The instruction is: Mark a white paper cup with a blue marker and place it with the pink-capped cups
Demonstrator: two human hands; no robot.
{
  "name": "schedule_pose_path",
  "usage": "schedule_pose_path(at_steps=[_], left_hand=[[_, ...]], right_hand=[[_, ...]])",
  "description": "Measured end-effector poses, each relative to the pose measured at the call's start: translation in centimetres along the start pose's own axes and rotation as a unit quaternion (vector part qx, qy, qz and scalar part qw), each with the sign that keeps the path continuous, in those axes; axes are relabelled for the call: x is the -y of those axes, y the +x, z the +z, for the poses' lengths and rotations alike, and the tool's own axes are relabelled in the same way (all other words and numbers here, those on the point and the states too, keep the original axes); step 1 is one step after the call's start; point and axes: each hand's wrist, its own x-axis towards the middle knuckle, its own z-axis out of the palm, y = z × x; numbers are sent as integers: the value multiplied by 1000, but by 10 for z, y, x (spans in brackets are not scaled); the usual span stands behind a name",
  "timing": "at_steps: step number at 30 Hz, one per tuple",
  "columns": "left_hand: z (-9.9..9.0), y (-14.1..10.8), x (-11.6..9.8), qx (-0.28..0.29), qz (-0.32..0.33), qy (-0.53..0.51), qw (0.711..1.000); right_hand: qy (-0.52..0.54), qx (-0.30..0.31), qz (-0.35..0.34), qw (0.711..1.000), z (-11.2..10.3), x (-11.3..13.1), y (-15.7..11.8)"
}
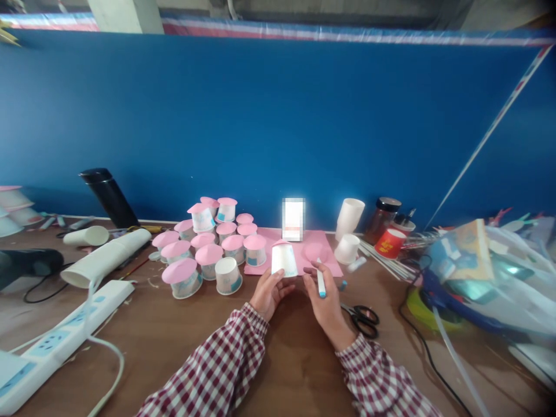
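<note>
My left hand [270,294] grips the lower edge of a white paper cup [284,260], which stands mouth down with a pink piece at its top. A white marker with a blue end [321,280] rests in my right hand [324,298], its fingers closed round it. Beyond the hands lies a pink sheet [260,236] with a pink disc [315,252] on it. Left of the sheet are several cups topped with pink discs [209,255], some stacked, and one plain upturned cup [228,274]. A bright blurred rectangle [293,219] stands behind the held cup.
Black scissors [364,319] lie right of my right hand. Farther right are white cups [347,249], a red cup [390,243], a jar [384,214] and a plastic bag [499,278]. A power strip [56,341], paper tubes [108,258] and a black bottle [110,198] occupy the left.
</note>
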Motion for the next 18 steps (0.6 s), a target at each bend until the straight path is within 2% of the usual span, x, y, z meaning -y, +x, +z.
schedule_pose_path(at_steps=[18], left_hand=[[-1,1,1,1,-2,5,1000]], right_hand=[[-6,8,1,1000,1,1,0]])
